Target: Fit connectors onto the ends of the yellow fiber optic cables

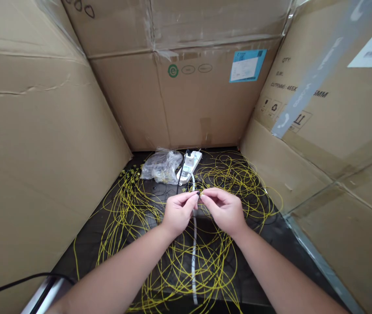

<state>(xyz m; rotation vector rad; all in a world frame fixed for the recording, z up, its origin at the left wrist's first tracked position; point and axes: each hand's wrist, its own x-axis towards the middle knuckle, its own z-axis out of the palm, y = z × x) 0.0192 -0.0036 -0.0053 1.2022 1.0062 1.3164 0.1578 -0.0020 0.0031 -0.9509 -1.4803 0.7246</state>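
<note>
In the middle of the head view my left hand (180, 213) pinches a small black part (198, 193) between thumb and forefinger. My right hand (225, 210) meets it fingertip to fingertip, pinching something small and yellowish at the black part. The fingers cover most of both pieces, so their exact kind does not show. Thin yellow wires (120, 205) lie in loose tangles left of, below and right of my hands. Small yellow-and-black ends cluster at the far left of the wires. Under my hands runs a white power cord (194, 257).
Behind my hands a white power strip (192, 162) with a plug stands by a clear plastic bag (163, 165). Cardboard boxes wall in the dark tabletop (91, 244): a left box (42, 144), a back box (192, 109) and a right box (346, 144). A black cable (16, 281) enters lower left.
</note>
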